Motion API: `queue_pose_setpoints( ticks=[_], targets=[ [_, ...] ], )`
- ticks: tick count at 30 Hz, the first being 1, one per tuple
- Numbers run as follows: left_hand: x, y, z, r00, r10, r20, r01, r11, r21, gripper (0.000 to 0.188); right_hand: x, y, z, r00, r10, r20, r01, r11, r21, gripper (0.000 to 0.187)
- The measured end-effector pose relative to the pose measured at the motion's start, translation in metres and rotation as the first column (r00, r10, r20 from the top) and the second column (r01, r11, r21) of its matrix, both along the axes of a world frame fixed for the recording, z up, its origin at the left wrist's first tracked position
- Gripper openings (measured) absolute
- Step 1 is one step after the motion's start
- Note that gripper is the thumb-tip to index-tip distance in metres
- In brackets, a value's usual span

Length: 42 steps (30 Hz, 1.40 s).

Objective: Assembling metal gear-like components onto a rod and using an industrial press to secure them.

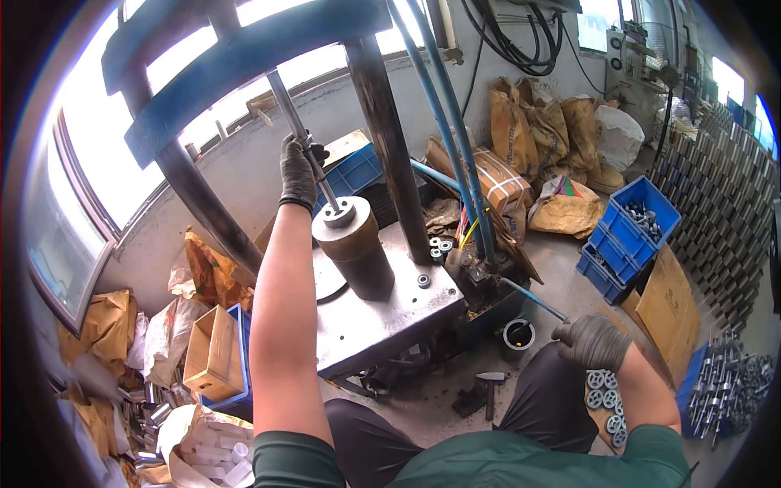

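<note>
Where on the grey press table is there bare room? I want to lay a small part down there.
The press table is bare in front of the brown cylinder, towards its near edge. It is crowded at the right rear, where small rings lie by the dark post.

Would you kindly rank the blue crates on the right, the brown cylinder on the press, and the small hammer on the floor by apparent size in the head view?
1. blue crates
2. brown cylinder, only slightly smaller and nearer, so unsure
3. hammer

Left hand (298, 172) grips steel rod (303, 134) above brown cylinder (355, 250) — right hand (593, 341) on blue lever (533, 299).
</note>
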State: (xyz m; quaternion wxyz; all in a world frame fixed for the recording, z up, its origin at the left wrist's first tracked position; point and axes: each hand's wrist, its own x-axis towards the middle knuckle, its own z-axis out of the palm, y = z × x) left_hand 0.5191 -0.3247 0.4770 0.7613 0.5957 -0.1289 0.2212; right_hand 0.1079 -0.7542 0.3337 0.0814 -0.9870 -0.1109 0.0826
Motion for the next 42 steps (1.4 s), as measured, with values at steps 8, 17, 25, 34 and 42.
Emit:
queue_pose_setpoints(
  ticks=[8, 17, 25, 34, 42],
  targets=[
    [-0.005, 0.005, -0.005, 0.998, 0.033, -0.049, -0.029, 0.996, 0.085, 0.031, -0.011, 0.000, -0.014, 1.000, 0.017, -0.005, -0.017, 1.000, 0.008, 0.034],
    [-0.003, 0.007, -0.006, 0.998, 0.042, -0.049, -0.035, 0.990, 0.140, 0.028, -0.002, -0.006, -0.007, 0.989, -0.035, 0.146, 0.014, 0.989, 0.145, 0.036],
    [0.001, 0.007, -0.014, 0.999, 0.044, -0.008, -0.042, 0.985, 0.169, 0.024, -0.029, 0.002, -0.027, 0.997, 0.000, -0.078, 0.000, 1.000, 0.002, 0.032],
    [0.003, 0.008, -0.026, 1.000, 0.011, 0.024, -0.014, 0.994, 0.111, 0.024, -0.010, 0.006, -0.009, 0.997, -0.042, 0.061, 0.040, 0.999, 0.029, 0.026],
    [0.002, 0.007, -0.027, 1.000, 0.012, 0.020, -0.015, 0.992, 0.122, 0.023, 0.128, 0.017, 0.067, 0.506, -0.039, 0.861, -0.164, 0.976, 0.141, 0.008]
  ],
)
